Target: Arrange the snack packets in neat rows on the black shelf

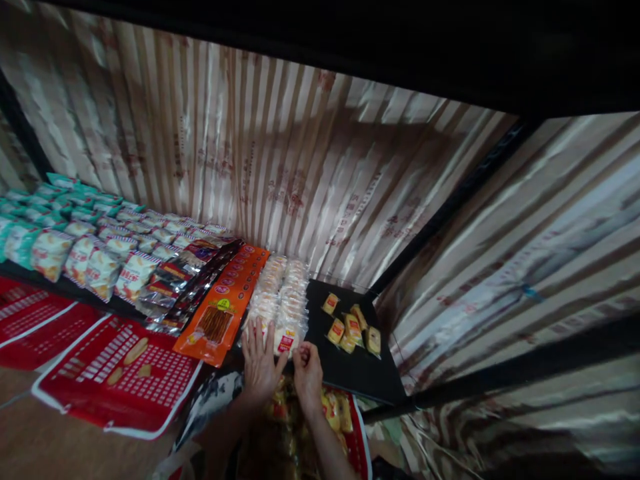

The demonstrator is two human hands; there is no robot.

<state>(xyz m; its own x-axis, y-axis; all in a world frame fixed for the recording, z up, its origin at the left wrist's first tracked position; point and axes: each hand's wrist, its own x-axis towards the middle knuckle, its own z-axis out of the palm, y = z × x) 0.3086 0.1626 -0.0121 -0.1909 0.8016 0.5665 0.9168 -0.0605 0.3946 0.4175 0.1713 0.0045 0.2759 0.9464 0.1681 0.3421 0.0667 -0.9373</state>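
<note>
My left hand (260, 363) lies with fingers spread over the front of the left row of white clear-wrapped snack packets (270, 287). Beside it, my right hand (309, 375) has its fingers curled at the right edge of the front packet (285, 342), which bears a red label. Whether the curled fingers pinch that wrapper or only touch it cannot be made out. Left of the packets lies a large orange snack bag (223, 313) with a picture of brown sticks.
Small yellow wrapped cakes (353, 327) lie on the black shelf (345, 373). Below my hands, a red basket (361, 433) holds yellow packets. White and teal snack bags (103, 270) stand at left above a red basket (125, 373). Black posts (445, 207) frame the striped sheeting (300, 167) behind.
</note>
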